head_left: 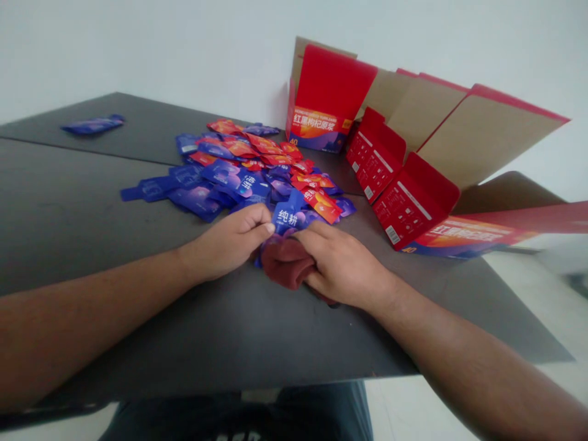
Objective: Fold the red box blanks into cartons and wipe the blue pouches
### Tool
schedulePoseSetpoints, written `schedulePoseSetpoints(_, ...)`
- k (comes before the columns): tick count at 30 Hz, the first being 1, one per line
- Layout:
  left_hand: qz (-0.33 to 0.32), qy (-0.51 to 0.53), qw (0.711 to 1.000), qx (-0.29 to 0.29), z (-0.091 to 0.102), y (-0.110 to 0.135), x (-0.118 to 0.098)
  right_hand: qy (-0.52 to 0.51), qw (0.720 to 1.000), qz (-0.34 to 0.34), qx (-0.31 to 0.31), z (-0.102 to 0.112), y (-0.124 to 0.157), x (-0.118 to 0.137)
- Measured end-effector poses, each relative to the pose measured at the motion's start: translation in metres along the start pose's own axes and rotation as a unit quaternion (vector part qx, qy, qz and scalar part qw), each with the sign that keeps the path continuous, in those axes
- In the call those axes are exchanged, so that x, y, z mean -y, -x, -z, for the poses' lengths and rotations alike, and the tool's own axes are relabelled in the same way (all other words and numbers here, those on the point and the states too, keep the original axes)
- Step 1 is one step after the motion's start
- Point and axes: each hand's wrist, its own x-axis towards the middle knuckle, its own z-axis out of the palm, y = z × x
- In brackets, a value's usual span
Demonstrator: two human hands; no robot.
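My left hand [243,236] pinches the left edge of a blue and purple pouch [287,215] with white characters on it. In my right hand [342,260] is a bunched brown-red cloth [285,262], pressed against the lower part of that pouch. The cloth and my fingers hide the pouch's lower end. Just beyond both hands spreads a pile of similar pouches, some blue [199,199] and some red [263,144], lying flat and overlapping on the dark table [220,340].
Several open red cardboard boxes stand at the back right, among them an upright one [316,125] and a nearer one [413,202] with flaps spread. A lone blue pouch [93,125] lies at the far left. The white wall [184,55] rises behind the table.
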Motion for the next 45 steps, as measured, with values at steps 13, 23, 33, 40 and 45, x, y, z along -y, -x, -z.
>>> schedulePoseSetpoints(13, 0.005, 0.027, 1.000, 0.013, 0.000, 0.000, -0.004, 0.011, 0.999, -0.041, -0.032, -0.001, 0.000, -0.003)
schedulePoseSetpoints(23, -0.008, 0.038, 0.999, 0.005, 0.000, -0.001, 0.000, 0.011, 0.999, -0.049, -0.022, 0.000, 0.000, -0.002)
schedulePoseSetpoints(33, -0.005, -0.005, 1.000, 0.017, 0.001, 0.001, -0.007, 0.014, 0.997, -0.058, -0.046, -0.002, -0.001, -0.006)
schedulePoseSetpoints(40, -0.012, -0.030, 0.999, 0.040, 0.002, 0.000, -0.009, 0.002, 0.999, -0.034, -0.029, 0.000, -0.002, -0.007)
schedulePoseSetpoints(45, -0.022, -0.048, 0.997, 0.057, 0.002, 0.000, -0.011, 0.014, 0.992, -0.094, -0.087, 0.002, -0.003, -0.013)
